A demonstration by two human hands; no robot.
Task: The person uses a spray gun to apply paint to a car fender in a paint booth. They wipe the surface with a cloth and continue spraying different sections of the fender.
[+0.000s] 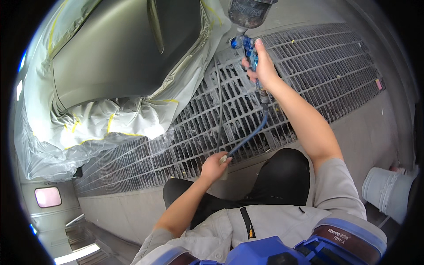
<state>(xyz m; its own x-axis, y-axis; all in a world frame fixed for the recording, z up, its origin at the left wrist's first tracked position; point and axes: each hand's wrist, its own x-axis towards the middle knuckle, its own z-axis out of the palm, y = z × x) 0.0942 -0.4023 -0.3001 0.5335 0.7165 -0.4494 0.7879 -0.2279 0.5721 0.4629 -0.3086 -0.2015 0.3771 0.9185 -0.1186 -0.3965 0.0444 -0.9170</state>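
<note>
The right hand (266, 70) wraps its fingers round the blue spray gun (251, 51) at one o'clock, likely to steady it, while the left hand's (213, 167) fingers pinch the hose (251, 135) near six, perhaps stopping it dragging.

Bright metallic blue on the spray gun (250, 52), duller blue down the hose (252, 134); grey-green across the panel (119, 57), yellow tape (110, 123) striping whitish sheeting (145, 119), grey grid-patterned grating (318, 57), black trousers (282, 176)!
</note>
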